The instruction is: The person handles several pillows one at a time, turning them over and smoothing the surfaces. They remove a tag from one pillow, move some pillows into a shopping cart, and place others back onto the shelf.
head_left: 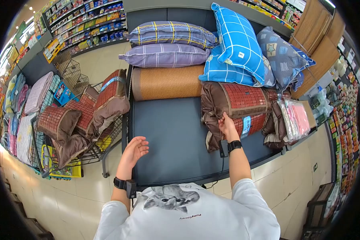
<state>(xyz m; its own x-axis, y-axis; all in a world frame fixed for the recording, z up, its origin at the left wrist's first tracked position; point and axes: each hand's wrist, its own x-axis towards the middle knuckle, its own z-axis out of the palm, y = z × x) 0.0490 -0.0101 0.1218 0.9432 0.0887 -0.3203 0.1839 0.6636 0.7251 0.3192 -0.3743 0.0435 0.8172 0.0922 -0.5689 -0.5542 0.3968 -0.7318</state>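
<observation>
My right hand (228,127) is closed on the near edge of a brown pillow with a red tiled mat panel (246,98), pinching its brown fabric border. That pillow lies on top of a similar pillow with a blue label (247,125), at the right of the dark display surface (164,136). Over the left edge of the surface, my left hand (136,151) is held open, its fingers apart and nothing in them. Left of it stands a shopping cart (114,136) filled with more brown and red pillows (110,98).
Behind lie a rolled tan mat (168,83), a lilac pillow (164,55), a plaid pillow (172,34) and blue checked pillows (240,44). Packaged pink goods (295,118) sit at the right edge. A wooden pillar (316,44) rises at the back right.
</observation>
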